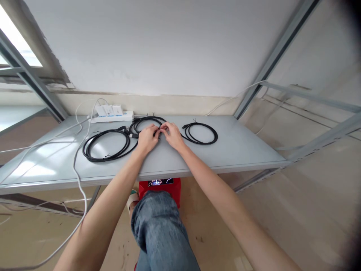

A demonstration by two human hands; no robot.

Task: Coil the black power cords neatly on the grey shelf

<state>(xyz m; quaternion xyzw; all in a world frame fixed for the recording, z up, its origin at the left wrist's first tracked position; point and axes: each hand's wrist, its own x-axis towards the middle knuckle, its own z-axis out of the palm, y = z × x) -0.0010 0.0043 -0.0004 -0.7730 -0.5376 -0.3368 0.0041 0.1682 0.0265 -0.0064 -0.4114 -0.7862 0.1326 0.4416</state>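
Right of the long white plastic power strip [127, 116], left hand [148, 139] and right hand [172, 135] pinch a looped black rubbery cable [152, 118]; slackening fingers could uncoil it.

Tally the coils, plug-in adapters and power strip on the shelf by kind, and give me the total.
Black cable coils: 3
White plug-in adapters: 3
White power strip: 1
Total: 7
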